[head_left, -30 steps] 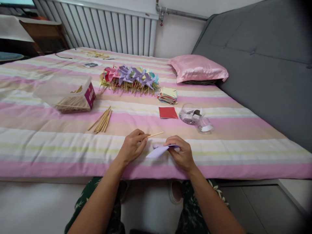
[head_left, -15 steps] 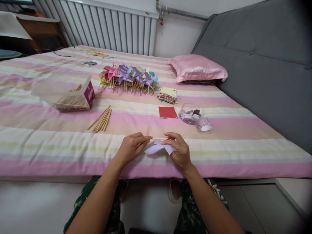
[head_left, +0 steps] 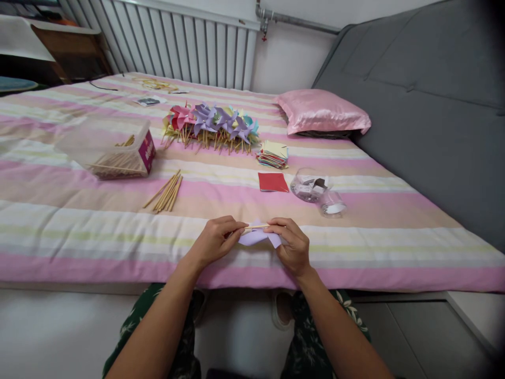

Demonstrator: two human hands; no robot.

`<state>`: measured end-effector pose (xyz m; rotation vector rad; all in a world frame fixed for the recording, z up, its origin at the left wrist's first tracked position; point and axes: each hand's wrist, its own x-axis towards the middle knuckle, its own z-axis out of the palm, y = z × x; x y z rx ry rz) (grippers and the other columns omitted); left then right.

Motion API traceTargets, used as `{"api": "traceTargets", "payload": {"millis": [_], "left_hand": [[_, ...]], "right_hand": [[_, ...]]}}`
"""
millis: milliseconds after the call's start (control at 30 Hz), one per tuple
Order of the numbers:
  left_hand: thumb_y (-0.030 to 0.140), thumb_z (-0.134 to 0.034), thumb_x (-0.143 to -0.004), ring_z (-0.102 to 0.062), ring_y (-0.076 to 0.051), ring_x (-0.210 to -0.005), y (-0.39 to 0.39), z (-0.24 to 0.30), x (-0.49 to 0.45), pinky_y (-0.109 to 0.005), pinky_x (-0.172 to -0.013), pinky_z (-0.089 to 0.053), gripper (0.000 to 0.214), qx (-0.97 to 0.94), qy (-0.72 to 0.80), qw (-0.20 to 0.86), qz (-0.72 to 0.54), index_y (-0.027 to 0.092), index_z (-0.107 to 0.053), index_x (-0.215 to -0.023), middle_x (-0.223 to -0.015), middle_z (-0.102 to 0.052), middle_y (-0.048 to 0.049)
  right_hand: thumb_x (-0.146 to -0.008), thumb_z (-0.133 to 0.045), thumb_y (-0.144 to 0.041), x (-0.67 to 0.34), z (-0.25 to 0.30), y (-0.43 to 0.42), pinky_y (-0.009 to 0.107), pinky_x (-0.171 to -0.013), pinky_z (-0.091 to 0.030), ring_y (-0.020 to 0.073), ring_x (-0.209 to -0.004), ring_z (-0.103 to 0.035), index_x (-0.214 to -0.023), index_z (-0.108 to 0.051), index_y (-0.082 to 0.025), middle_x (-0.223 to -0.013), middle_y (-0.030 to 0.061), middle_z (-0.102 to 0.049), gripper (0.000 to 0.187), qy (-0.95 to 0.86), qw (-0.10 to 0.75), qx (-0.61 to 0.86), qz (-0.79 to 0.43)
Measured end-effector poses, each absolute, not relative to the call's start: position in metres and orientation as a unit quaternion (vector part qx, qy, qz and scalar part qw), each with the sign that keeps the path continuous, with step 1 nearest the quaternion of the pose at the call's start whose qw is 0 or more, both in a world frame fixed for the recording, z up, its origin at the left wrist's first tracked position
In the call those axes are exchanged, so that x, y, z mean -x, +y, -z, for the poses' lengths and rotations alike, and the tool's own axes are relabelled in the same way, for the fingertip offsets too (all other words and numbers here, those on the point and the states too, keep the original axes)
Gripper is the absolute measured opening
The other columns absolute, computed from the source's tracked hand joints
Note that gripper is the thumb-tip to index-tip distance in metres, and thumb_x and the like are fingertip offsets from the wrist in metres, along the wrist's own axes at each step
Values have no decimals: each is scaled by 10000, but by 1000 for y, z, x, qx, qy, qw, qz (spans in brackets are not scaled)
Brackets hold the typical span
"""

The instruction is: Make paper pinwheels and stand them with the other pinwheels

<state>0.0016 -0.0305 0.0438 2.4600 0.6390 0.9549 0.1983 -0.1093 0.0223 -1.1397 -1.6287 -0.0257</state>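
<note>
Near the bed's front edge, my left hand (head_left: pixel 220 238) pinches one end of a thin wooden stick (head_left: pixel 256 227). My right hand (head_left: pixel 291 243) is closed on the stick's other end and on a lilac paper pinwheel (head_left: pixel 254 238) that hangs against it. The stick lies nearly level between both hands, across the pinwheel. How the two are joined is hidden by the fingers. Left of my hands, a small bundle of loose wooden sticks (head_left: pixel 166 193) rests on the sheet. Beyond my hands lies a red paper square (head_left: pixel 273 182).
Finished pinwheels (head_left: pixel 211 123) in several colours lie in a row. A clear plastic box (head_left: pixel 118 163) of sticks stands at left. Right of centre are a stack of paper squares (head_left: pixel 273 155), a clear round container (head_left: pixel 310 185), a small clear jar (head_left: pixel 332 204) and a pink pillow (head_left: pixel 321 111).
My left hand has shifted slightly right along the stick. The pinwheel has turned a little, and a lilac tip now shows above the stick. My right fingers have closed down on the stick.
</note>
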Motion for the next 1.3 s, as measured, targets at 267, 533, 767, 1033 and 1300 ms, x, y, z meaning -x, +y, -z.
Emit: {"api": "traceTargets", "payload": {"millis": [267,533,767,1033,1300], "left_hand": [[191,-491,-881,-547,-92,-585,-31,-44,-1,-194,-563,-404,213,-884,236,220,-338,147,-684,-958,-706,-644,-30],[188,-485,-883,-550,-94,-591,-32,-44,-3,-193,-565,-405,212,-885,231,221,-339,144,-685,-938,-696,-645,-31],[207,-486,-886,-563,-101,-604,-32,-43,-3,-200,-571,-416,213,-877,242,240,-339,155,-687,-930,-709,-650,-34],[222,-479,-889,-567,-105,-600,-32,-44,-3,-207,-576,-427,229,-875,241,243,-342,160,-696,-929,-701,-656,-37],[232,-480,-891,-567,-103,-590,-32,-44,-3,-206,-573,-427,233,-874,247,251,-335,158,-698,-925,-702,-665,-38]], "right_hand": [[-825,-571,-116,-198,-21,-109,353,-797,-538,190,-914,-630,-943,-679,-229,-972,78,-648,195,-683,555,474,8],[-823,-586,-146,-198,-20,-109,352,-794,-546,194,-901,-643,-936,-681,-241,-968,66,-667,176,-671,562,483,15],[-814,-601,-156,-199,-20,-109,358,-819,-549,197,-920,-649,-934,-683,-234,-995,71,-666,166,-670,565,481,12],[-819,-595,-176,-198,-20,-109,362,-806,-563,199,-905,-656,-912,-681,-233,-981,75,-675,139,-665,564,489,18],[-812,-603,-163,-199,-19,-109,357,-814,-557,196,-910,-656,-922,-687,-237,-991,68,-675,157,-670,567,480,16]]}}
